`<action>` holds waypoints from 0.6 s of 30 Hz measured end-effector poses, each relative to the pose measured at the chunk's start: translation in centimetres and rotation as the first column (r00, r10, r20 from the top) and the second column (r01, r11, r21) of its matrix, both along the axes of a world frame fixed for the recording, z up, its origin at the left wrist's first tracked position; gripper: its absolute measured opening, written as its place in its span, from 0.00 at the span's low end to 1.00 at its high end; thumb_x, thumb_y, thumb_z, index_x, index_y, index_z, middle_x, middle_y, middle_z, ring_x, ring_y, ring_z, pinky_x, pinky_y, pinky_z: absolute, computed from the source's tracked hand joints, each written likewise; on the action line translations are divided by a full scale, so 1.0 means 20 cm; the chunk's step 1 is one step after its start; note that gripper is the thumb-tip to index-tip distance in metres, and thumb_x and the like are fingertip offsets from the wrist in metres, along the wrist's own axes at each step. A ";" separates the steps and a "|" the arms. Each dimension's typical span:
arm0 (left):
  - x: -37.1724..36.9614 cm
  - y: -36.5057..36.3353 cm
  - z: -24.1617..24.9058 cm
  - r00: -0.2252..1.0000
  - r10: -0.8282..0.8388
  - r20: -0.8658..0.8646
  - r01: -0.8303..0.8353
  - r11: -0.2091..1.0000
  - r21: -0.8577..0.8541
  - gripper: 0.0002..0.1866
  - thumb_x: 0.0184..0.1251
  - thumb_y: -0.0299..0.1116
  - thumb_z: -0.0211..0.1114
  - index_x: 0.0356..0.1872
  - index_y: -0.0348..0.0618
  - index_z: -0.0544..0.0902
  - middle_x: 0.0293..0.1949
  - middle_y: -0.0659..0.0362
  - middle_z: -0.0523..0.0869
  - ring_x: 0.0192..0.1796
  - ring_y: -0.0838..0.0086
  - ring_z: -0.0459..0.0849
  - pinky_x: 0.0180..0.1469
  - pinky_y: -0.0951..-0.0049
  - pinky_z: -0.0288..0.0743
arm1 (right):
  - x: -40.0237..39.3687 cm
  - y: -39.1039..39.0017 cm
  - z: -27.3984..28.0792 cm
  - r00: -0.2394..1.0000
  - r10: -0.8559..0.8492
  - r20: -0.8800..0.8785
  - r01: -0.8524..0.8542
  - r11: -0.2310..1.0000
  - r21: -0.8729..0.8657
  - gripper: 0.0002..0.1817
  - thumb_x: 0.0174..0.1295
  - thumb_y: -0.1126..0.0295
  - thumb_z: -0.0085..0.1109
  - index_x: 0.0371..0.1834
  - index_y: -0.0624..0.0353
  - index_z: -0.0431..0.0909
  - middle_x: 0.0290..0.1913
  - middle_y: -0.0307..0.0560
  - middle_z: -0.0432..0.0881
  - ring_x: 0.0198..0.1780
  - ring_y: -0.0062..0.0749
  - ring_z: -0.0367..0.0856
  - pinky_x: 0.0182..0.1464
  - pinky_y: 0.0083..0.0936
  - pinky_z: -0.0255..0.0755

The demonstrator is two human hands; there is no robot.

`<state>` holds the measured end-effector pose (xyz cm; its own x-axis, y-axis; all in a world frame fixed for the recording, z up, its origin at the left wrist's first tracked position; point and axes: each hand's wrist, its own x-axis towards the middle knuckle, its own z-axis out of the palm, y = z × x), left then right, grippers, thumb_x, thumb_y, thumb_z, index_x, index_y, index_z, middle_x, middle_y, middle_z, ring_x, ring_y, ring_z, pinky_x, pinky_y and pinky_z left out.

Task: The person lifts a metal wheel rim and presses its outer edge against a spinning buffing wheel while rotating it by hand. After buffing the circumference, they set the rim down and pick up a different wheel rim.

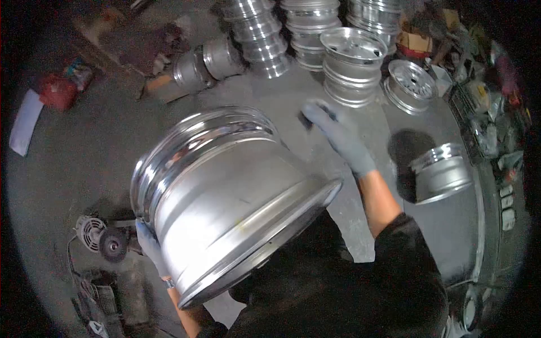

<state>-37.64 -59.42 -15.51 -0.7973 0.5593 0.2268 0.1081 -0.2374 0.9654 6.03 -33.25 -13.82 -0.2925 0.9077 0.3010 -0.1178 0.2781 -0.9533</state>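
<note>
A large silver wheel rim (pixel 225 186), with a polished lip and a brushed barrel, is tilted in front of my body. My left hand (pixel 149 243), in a grey glove, grips its left side, the fingers partly hidden by the metal. To the right of the rim and apart from it is my right hand (pixel 341 135), also gloved in grey and smeared by motion. Dark patches show around its fingertips, and I cannot tell whether they belong to the glove or to something held.
Stacked wheel rims (pixel 352 70) stand at the back. A single rim (pixel 442 173) lies on the floor to the right, and another rim (pixel 411 84) leans farther back. On the left is a motor (pixel 90 232) with a round dark wheel (pixel 112 247). Clutter lines the right side.
</note>
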 end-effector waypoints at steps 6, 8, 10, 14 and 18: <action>-0.29 0.10 -0.34 0.962 -0.271 0.044 0.274 0.947 -0.170 0.26 0.91 0.48 0.44 0.65 0.34 0.79 0.55 0.50 0.87 0.49 0.68 0.84 0.55 0.65 0.78 | -0.10 0.14 -0.22 0.979 -0.135 0.152 0.086 0.951 0.296 0.25 0.79 0.46 0.58 0.58 0.55 0.88 0.47 0.40 0.89 0.48 0.23 0.82 0.54 0.25 0.76; -0.38 0.08 -0.49 0.922 -0.379 0.073 0.386 0.892 -0.234 0.27 0.91 0.48 0.44 0.66 0.34 0.79 0.56 0.50 0.87 0.51 0.67 0.84 0.56 0.64 0.79 | -0.07 0.09 -0.25 0.977 0.184 0.103 -0.190 0.980 0.052 0.28 0.79 0.42 0.56 0.55 0.58 0.89 0.47 0.43 0.90 0.48 0.27 0.83 0.56 0.30 0.77; -0.51 0.23 -0.64 0.874 -0.471 0.121 0.485 0.827 -0.283 0.27 0.91 0.49 0.44 0.67 0.35 0.79 0.57 0.49 0.87 0.52 0.66 0.84 0.57 0.63 0.80 | 0.00 0.05 -0.24 0.985 0.111 0.134 -0.107 0.994 -0.036 0.29 0.79 0.42 0.56 0.53 0.59 0.89 0.46 0.43 0.90 0.47 0.28 0.84 0.55 0.30 0.78; -0.62 0.40 -0.93 0.758 -0.619 0.205 0.648 0.679 -0.346 0.27 0.91 0.49 0.44 0.68 0.36 0.79 0.59 0.48 0.86 0.54 0.64 0.85 0.58 0.61 0.81 | 0.16 0.06 -0.29 0.972 -0.055 0.230 0.083 0.990 -0.117 0.24 0.81 0.47 0.56 0.54 0.58 0.86 0.38 0.32 0.81 0.39 0.17 0.75 0.43 0.22 0.73; -0.80 0.18 -1.38 0.634 -0.718 0.289 0.764 0.523 -0.378 0.28 0.90 0.50 0.44 0.69 0.38 0.79 0.61 0.47 0.85 0.57 0.62 0.85 0.60 0.58 0.82 | 0.27 -0.10 -0.20 0.979 -0.179 0.094 0.194 0.964 -0.184 0.20 0.81 0.51 0.59 0.51 0.58 0.86 0.36 0.31 0.81 0.33 0.15 0.72 0.35 0.19 0.68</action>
<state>-53.55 -55.82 -43.12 -0.0505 0.9689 -0.2422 0.0029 0.2427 0.9701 11.45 -35.26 -17.72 -0.1278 0.9867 0.1005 -0.0068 0.1004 -0.9949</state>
